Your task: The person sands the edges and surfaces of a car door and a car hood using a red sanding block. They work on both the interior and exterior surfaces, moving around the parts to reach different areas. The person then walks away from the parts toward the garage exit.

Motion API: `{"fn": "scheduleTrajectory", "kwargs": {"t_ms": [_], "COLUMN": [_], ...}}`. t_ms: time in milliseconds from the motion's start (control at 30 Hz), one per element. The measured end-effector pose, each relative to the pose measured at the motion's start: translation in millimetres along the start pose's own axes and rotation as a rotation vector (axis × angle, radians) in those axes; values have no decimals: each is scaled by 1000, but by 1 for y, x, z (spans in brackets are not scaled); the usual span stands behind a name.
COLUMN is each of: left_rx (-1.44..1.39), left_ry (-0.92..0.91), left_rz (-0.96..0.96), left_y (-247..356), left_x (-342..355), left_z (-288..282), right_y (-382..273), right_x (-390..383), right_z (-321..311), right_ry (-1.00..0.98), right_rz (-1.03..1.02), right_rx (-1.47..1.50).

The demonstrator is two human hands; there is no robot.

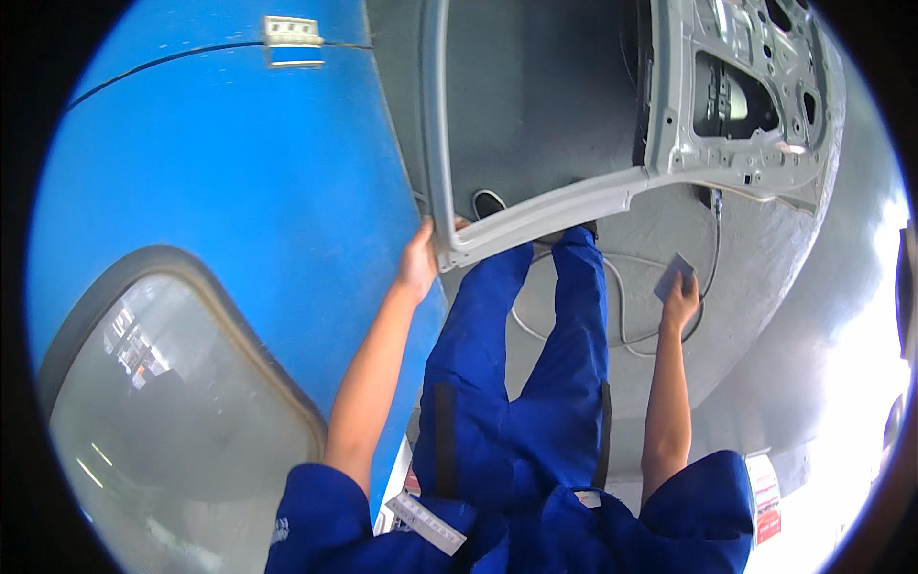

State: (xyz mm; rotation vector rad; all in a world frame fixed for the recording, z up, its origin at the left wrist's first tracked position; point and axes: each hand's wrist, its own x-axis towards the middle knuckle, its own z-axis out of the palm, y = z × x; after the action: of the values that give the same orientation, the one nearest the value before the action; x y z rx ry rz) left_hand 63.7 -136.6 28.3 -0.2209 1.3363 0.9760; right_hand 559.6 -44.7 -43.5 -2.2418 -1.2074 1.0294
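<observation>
A bare grey metal car door (pixel 669 158) with an open window frame stretches across the top of the view. My left hand (pixel 417 263) is closed around the near left corner of that window frame, thumb on the near side and some fingertips showing past it. Lower on the right, apart from the door, my right hand (pixel 681 304) pinches a thin grey square sheet (pixel 674 275) that looks like sandpaper. Part of the right fingers is hidden behind the sheet's edge.
A large blue panel (pixel 239 172) with a white hinge (pixel 293 42) and a rubber-edged window (pixel 172 402) fills the left. A grey hose (pixel 620 297) loops over the grey floor (pixel 746 258) near my feet. A red and white object (pixel 765 497) stands at lower right.
</observation>
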Motion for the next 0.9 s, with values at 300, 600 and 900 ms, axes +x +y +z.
{"fn": "scheduleTrajectory", "kwargs": {"t_ms": [300,600,900], "left_rx": [267,336,271], "left_ry": [66,9,49], "left_rz": [-41,121,124], "left_y": [19,0,10], "left_x": [0,3,-12], "left_z": [-32,-30,-18], "right_y": [-89,-328,-452], "right_x": [-48,-34,-91], "right_z": [33,158,280], "right_ry": [-131,-898,-1342], "right_rz": [361,-322,-1427], "right_rx": [567,242,-558]}}
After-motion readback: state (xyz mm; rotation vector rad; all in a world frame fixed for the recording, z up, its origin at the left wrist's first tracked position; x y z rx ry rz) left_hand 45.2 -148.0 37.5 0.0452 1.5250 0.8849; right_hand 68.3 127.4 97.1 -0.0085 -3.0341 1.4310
